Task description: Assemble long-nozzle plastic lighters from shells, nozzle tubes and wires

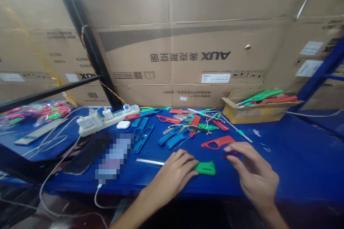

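My left hand (pixel 178 171) is closed over a green gas lighter (pixel 206 168) lying on the blue tabletop. The lighter's metal tube (pixel 150 162) sticks out to the left, and its middle is hidden under my fingers. My right hand (pixel 254 177) is raised to the right, thumb and forefinger pinched around a small dark red piece (pixel 228 155); its exact kind is too small to make out. Just beyond that hand rests a red lighter handle shell (pixel 219 142). Blue handle shells (pixel 145 137) and a heap of lighter parts (pixel 192 125) lie farther back.
A cardboard box (pixel 255 113) of finished-looking green and red lighters stands at the back right. To the left are a power strip (pixel 115 118), a white earbud case (pixel 123 125), phones and loose cables. Cardboard sheets (pixel 172 43) wall off the back.
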Motion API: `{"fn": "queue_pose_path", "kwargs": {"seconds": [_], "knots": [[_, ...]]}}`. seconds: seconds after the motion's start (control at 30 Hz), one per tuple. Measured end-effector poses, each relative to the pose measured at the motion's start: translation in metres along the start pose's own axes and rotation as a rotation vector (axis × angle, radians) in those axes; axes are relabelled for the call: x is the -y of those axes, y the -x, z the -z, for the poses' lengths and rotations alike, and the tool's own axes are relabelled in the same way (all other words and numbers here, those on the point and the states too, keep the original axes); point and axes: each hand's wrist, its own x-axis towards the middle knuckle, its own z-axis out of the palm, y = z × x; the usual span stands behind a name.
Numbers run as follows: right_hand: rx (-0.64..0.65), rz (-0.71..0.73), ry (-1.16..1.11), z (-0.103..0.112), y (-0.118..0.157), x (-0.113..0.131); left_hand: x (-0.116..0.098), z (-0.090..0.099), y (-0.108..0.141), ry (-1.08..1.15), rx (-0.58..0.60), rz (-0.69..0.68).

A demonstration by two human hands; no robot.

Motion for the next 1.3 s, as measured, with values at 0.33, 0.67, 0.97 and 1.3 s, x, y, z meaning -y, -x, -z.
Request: {"fn": "queue_pose_path", "kwargs": {"seconds": [0.33, 0.67, 0.97, 1.3], "knots": [[0.265, -0.115, 0.295, 0.009, -0.003, -0.026, 0.001, 0.000, 0.002, 0.005, 0.006, 0.004], [0.646, 0.094, 0.402, -0.020, 0.009, -0.005, -0.001, 0.004, 0.004, 0.112, -0.298, 0.024], [0.693, 0.193, 0.544, -0.041, 0.018, -0.005, -0.001, 0.005, 0.011, 0.239, -0.425, -0.098], [0.372, 0.018, 0.461, -0.034, 0.018, -0.009, -0.003, 0.000, 0.009, -0.049, -0.014, -0.196]]}}
